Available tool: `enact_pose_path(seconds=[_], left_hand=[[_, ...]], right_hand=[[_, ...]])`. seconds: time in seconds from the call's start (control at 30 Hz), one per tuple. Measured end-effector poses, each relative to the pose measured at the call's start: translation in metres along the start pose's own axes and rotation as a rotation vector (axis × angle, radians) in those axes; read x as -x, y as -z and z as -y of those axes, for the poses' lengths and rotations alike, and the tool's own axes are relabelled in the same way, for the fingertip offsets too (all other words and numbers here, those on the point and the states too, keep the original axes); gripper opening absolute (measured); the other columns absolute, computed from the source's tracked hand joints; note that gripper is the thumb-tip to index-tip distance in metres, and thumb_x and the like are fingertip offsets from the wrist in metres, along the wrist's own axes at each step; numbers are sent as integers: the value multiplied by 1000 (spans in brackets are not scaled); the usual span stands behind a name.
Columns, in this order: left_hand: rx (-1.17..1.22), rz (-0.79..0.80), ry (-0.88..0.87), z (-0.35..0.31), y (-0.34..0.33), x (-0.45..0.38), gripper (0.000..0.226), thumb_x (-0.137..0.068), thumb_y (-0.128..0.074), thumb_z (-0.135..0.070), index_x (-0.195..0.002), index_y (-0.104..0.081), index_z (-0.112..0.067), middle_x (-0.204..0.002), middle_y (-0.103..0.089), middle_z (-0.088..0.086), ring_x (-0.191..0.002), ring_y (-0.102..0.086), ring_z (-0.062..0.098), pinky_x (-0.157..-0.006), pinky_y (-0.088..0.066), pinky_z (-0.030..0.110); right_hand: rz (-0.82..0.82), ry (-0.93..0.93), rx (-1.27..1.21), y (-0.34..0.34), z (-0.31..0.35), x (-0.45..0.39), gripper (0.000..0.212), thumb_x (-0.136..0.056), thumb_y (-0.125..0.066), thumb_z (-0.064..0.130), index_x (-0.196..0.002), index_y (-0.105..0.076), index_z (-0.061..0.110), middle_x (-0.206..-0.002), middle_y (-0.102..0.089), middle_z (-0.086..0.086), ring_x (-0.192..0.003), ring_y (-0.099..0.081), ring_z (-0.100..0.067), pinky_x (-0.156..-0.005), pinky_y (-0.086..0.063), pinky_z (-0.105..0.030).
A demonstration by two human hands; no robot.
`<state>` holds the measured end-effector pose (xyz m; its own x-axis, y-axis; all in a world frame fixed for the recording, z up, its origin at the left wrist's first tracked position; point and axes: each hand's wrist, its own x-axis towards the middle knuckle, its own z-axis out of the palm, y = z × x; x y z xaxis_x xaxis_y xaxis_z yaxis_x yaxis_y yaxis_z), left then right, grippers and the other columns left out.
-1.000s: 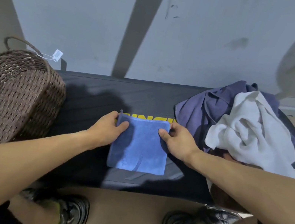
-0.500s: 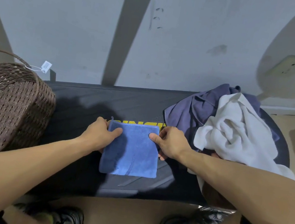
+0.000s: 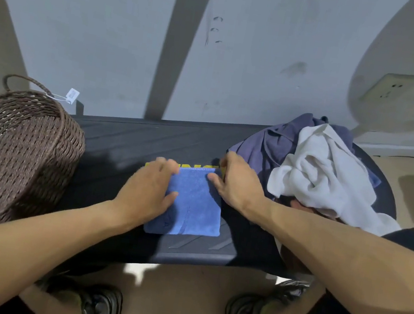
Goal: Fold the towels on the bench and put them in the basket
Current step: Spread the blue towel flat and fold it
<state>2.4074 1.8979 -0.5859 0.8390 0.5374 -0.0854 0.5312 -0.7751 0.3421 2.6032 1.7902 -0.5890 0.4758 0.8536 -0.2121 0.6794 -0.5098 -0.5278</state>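
A small blue towel (image 3: 194, 209), folded into a near square, lies flat on the dark bench (image 3: 131, 141) in front of me. My left hand (image 3: 148, 191) lies flat over the towel's left side, fingers reaching its far edge and thumb spread on the cloth. My right hand (image 3: 236, 186) pinches the towel's far right corner, thumb on top and fingers curled behind the edge. A brown wicker basket (image 3: 9, 151) stands at the bench's left end. Its inside is hidden from me.
A heap of unfolded cloth sits on the bench's right end: a white towel (image 3: 320, 176) on top of a purple-grey one (image 3: 262, 149). The wall rises just behind the bench. My shoes (image 3: 98, 306) stand on the floor below the bench's front edge.
My left hand slid from the towel's left edge onto its top, now lying flat. My right hand stays at the far right corner. The camera has tilted slightly.
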Motion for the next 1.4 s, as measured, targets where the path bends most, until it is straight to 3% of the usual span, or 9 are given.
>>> enact_pose_path(seconds=[0.1, 0.23, 0.4, 0.7, 0.83, 0.93, 1.13, 1.27, 1.4], left_hand=[[189, 164, -65, -7, -7, 7, 26, -86, -69, -28, -104, -55, -16, -99, -49, -5, -91, -52, 19, -80, -43, 32], [170, 260, -78, 2, -19, 19, 32, -84, -71, -34, -106, -56, -17, -100, -47, -5, -95, -49, 15, -86, -44, 31], [71, 264, -168, 6, -22, 25, 56, -78, -74, -46, -120, -51, -16, -113, -45, -4, -105, -44, 16, -94, -39, 29], [-20, 175, -143, 14, -28, 42, 80, -69, -81, -49, -132, -47, -15, -126, -44, -1, -112, -41, 20, -99, -39, 33], [28, 204, -139, 15, -20, 36, 56, -75, -79, -29, -123, -56, -12, -122, -49, 2, -111, -45, 20, -98, -40, 34], [150, 190, -92, 7, -12, 27, 10, -84, -66, -17, -90, -63, -10, -95, -58, 4, -92, -50, 20, -81, -43, 35], [149, 375, 40, 16, 2, 13, 28, -97, -53, -27, -73, -42, -19, -70, -44, -4, -67, -41, 16, -56, -28, 25], [287, 539, 135, 20, 7, 9, 42, -91, -55, -49, -69, -36, -18, -68, -36, -5, -60, -34, 13, -57, -30, 28], [309, 469, 62, 22, 12, 14, 44, -67, -74, -60, -77, -53, -23, -72, -53, -7, -64, -50, 14, -59, -41, 31]], right_hand=[[54, 307, -84, 5, 14, 12, 18, -86, -69, 28, -93, -57, 17, -88, -52, 3, -81, -53, -19, -74, -45, -35], [280, 430, 23, -4, 16, 29, 22, -83, -72, 27, -101, -62, 18, -83, -40, 12, -76, -43, -12, -67, -34, -28], [411, 394, 246, -14, 9, 41, 60, -81, -74, 42, -132, -57, 16, -121, -51, -4, -114, -47, -23, -96, -45, -38], [295, 440, 264, -30, -8, 65, 91, -77, -75, 52, -149, -37, 13, -146, -36, -2, -133, -34, -22, -105, -43, -38], [264, 456, 287, -31, -11, 62, 79, -82, -72, 45, -147, -40, 12, -144, -39, -2, -131, -36, -22, -106, -41, -40], [213, 440, 247, -30, -12, 60, 66, -84, -67, 41, -140, -46, 12, -137, -44, -2, -126, -40, -22, -101, -45, -41], [198, 352, -23, -17, -3, 47, 20, -84, -65, 20, -100, -62, 8, -96, -63, -6, -88, -56, -25, -77, -45, -35], [292, 128, -180, -6, -4, 41, 22, -83, -71, 29, -95, -58, 16, -87, -63, 5, -79, -59, -16, -70, -48, -33], [341, 20, -274, -6, -6, 34, 25, -82, -73, 29, -96, -60, 14, -88, -63, 5, -79, -60, -15, -74, -53, -36]])
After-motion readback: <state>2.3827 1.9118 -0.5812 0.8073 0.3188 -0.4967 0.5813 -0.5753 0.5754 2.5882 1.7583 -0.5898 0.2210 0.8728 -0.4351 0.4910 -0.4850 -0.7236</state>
